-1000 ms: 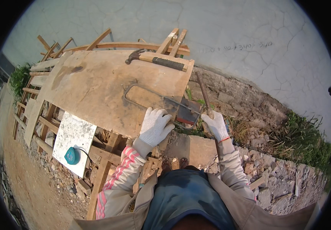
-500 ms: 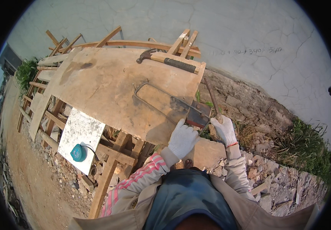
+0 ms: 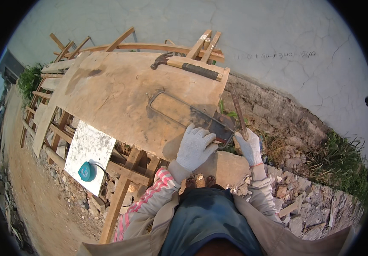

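My gloved left hand (image 3: 196, 147) rests on the near right corner of a plywood sheet (image 3: 120, 94). Its fingers curl over the near end of a bent steel loop (image 3: 167, 109) that lies flat on the sheet. That end of the loop meets a dark metal plate (image 3: 220, 124) at the sheet's edge. My gloved right hand (image 3: 249, 147) is closed around the lower end of a rusty steel rod (image 3: 237, 112), which slants up and away beside the plate. The two hands are a hand's width apart.
A hammer (image 3: 188, 66) lies at the sheet's far edge. The sheet sits on a rough timber frame (image 3: 124, 183). A teal tape measure (image 3: 86, 171) lies on a white board (image 3: 91, 145) lower left. Rubble (image 3: 303, 200) and grass lie to the right, below a cracked wall (image 3: 252, 38).
My left hand has slid right along the sheet's near edge to the loop's end by the dark plate. My right hand stays on the rod. The view has shifted slightly.
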Available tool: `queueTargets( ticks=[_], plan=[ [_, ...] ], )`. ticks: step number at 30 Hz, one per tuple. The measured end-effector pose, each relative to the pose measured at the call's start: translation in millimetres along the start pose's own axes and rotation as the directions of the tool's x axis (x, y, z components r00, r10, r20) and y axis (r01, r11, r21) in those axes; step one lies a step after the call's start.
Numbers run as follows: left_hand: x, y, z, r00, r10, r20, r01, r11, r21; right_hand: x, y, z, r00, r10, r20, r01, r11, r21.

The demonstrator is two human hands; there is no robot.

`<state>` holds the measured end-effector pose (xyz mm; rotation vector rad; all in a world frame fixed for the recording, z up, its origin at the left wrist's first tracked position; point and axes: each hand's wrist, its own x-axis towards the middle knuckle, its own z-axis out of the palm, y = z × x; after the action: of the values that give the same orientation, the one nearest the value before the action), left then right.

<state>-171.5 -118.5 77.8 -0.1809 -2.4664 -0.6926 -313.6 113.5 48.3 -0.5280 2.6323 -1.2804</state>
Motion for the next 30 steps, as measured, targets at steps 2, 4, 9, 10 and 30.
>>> queueTargets(
  ticks=[2,4,9,10,30],
  plan=[
    [-5,-17,-18,0.989,-0.127,-0.078,0.128,0.992,0.009,1,1,-1,0.999,-0.037,0.003,0.037,0.999,-0.014],
    [-5,-36,-30,0.975,-0.172,-0.139,0.191,0.971,0.142,4,-1,-3,0.995,-0.097,-0.033,0.096,0.994,-0.042],
    [-17,-62,-45,0.963,-0.231,-0.138,0.259,0.937,0.236,9,-14,-16,0.994,0.021,0.11,-0.013,0.997,-0.074],
    [-20,-63,-44,0.957,-0.244,-0.157,0.277,0.929,0.246,11,-16,-19,0.988,0.048,0.15,-0.04,0.998,-0.055],
    [-22,-77,-38,0.858,-0.423,-0.293,0.471,0.874,0.12,8,-7,2,0.999,-0.051,0.004,0.05,0.998,0.031]
  ],
)
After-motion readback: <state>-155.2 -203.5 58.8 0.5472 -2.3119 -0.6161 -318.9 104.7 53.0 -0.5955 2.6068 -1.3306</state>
